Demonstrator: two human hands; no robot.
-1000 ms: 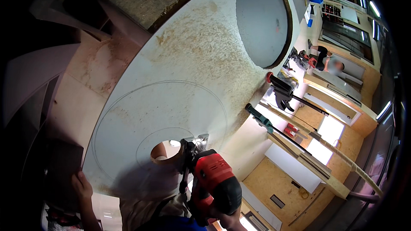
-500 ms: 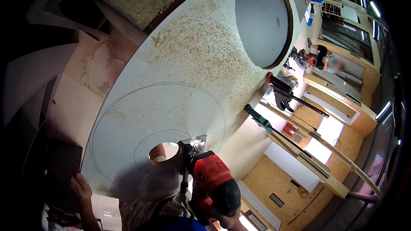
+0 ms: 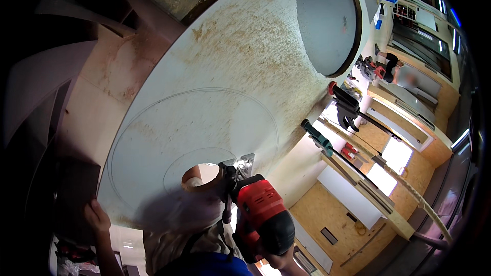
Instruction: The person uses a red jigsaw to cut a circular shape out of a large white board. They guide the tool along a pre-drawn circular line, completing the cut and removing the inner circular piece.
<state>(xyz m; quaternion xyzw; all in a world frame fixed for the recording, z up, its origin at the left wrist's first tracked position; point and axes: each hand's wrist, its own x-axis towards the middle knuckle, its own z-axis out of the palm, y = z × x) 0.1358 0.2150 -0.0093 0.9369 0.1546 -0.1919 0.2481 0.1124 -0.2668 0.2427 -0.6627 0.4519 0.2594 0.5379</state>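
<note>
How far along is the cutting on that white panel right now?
Done: the white panel has a large round hole at its far end, and a small round opening is cut beside the saw. In hand: the red jigsaw sits on the inner pencilled circle. Left: the outer pencilled circle looks uncut.

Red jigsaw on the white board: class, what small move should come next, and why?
Probably ease the red jigsaw onward along the inner pencilled circle. The cut-out hole covers only part of it, and the left hand steadies the board's edge.
</note>
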